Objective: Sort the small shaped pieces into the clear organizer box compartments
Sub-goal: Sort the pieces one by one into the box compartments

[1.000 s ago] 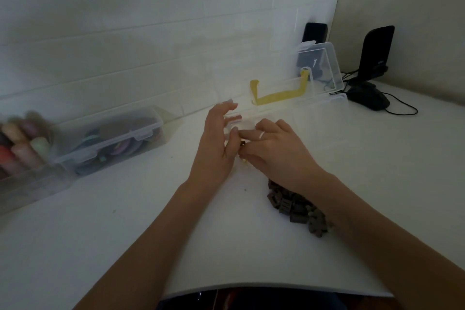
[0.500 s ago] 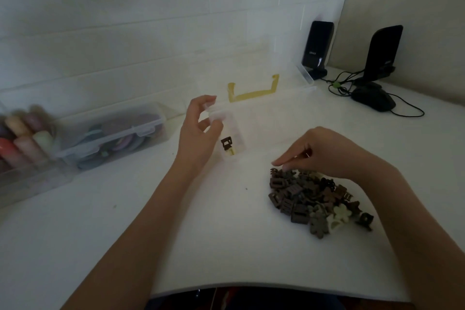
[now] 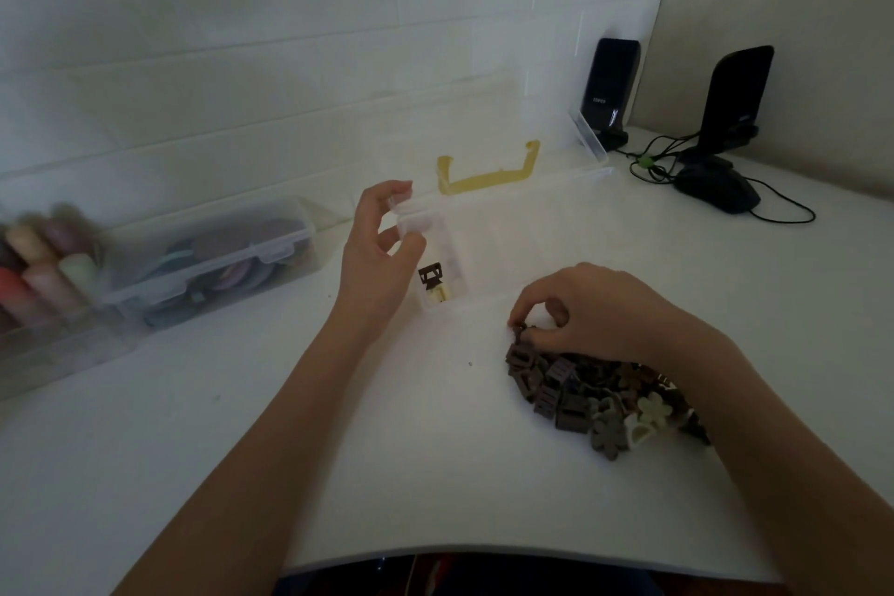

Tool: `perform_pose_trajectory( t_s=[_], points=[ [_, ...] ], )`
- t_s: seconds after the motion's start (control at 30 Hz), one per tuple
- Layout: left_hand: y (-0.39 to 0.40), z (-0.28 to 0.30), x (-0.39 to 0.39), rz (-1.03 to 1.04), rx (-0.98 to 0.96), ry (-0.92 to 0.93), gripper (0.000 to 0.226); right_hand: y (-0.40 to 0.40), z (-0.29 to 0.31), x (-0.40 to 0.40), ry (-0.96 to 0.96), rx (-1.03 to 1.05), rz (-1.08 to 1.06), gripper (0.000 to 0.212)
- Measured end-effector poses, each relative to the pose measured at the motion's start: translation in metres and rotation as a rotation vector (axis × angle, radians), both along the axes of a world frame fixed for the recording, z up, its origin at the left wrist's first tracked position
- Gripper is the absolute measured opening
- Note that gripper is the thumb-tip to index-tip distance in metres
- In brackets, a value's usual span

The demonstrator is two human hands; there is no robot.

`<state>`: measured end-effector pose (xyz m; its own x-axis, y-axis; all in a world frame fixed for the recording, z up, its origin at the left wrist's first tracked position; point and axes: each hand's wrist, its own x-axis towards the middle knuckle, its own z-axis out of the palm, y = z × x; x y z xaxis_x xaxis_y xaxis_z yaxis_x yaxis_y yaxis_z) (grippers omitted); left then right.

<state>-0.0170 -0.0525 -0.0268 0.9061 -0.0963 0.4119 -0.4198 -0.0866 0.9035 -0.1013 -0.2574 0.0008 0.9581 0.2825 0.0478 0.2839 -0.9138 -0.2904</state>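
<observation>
Pieces lie in one heap on the white surface, directly under the right hand. The grip of this hand is closed on one small dark piece at the top left edge of the heap, pinched between thumb and forefinger. The left hand holds the left end of the clear organizer box, its fingers curled round the corner wall; just right of this grip, in the end compartment, a dark piece and a pale yellow one already sit.

I judge the pieces to be light, hard plastic, stiff and a little slippery, with small openings and lobes that may hook into the neighbours. So it seems best to take one by its two flat sides and lift it straight up, otherwise others may come with it. The box is thin and light and would slide easily, so a steadying hold on it is useful.

Far left of the left hand stands another clear box with coloured things, and blurred rolls beyond it. Behind the right hand are two black speakers, a mouse and cables. Nothing stands between heap and box.
</observation>
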Motion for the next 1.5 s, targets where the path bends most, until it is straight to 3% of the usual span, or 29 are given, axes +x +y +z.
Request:
perform_pose_trajectory(
  t_s=[0.23, 0.4, 0.7, 0.9, 0.97, 1.13, 1.33, 1.4, 1.5],
  points=[
    [0.0, 0.0, -0.002, 0.002, 0.013, -0.023, 0.042, 0.004, 0.008, -0.003, -0.097, 0.529, 0.165, 0.022],
    [-0.001, 0.002, -0.003, 0.008, 0.007, -0.035, 0.042, 0.01, 0.008, -0.002, -0.233, 0.653, 0.089, 0.031],
    [-0.003, 0.003, -0.007, 0.031, 0.018, -0.06, 0.043, 0.017, 0.0, -0.001, -0.168, 0.756, 0.042, 0.022],
    [-0.004, 0.004, -0.009, 0.033, 0.021, -0.053, 0.044, 0.018, -0.004, 0.001, -0.291, 0.796, -0.048, 0.016],
    [-0.005, 0.004, -0.01, 0.026, 0.022, -0.058, 0.045, 0.018, -0.005, 0.002, -0.351, 0.75, -0.065, 0.013],
    [-0.006, 0.002, -0.01, 0.0, 0.016, -0.067, 0.046, 0.021, -0.017, 0.007, -0.564, 0.249, -0.028, 0.009],
    [-0.007, 0.004, -0.011, -0.022, 0.018, -0.119, 0.051, 0.027, -0.023, 0.01, -0.634, 0.03, -0.082, 0.005],
    [-0.006, 0.003, -0.01, -0.021, 0.029, -0.127, 0.051, 0.024, -0.021, 0.009, -0.589, 0.033, -0.051, 0.01],
    [-0.002, 0.0, -0.005, 0.002, 0.03, -0.1, 0.05, 0.019, -0.01, 0.004, -0.503, 0.254, 0.002, 0.012]
  ],
)
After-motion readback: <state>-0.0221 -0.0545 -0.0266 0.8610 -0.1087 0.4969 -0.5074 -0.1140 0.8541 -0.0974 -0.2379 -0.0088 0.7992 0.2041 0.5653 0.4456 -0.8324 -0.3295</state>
